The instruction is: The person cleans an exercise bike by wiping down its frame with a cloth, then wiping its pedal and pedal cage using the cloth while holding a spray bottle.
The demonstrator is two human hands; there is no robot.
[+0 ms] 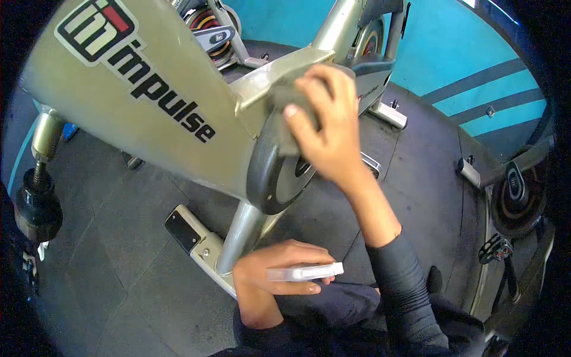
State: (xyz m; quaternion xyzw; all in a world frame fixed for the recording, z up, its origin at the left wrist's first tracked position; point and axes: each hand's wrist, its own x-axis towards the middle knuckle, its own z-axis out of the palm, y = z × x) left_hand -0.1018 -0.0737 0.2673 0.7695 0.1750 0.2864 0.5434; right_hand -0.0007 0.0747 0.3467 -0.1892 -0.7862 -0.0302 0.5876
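Observation:
My right hand presses a grey cloth against the black and grey drive cover of an exercise bike. Its fingers are bent over the cloth, which is slightly blurred. Lower down, my left hand is closed around what looks like a spray bottle, whose white spray head points to the right. The bottle's body is mostly hidden below the hand. Large "impulse" lettering marks the bike's beige frame, to the left of my right hand.
The bike's front foot rests on dark floor tiles. More exercise bikes stand behind, one with a flywheel, and another bike is at the right. A turquoise wall with grey stripes runs along the back.

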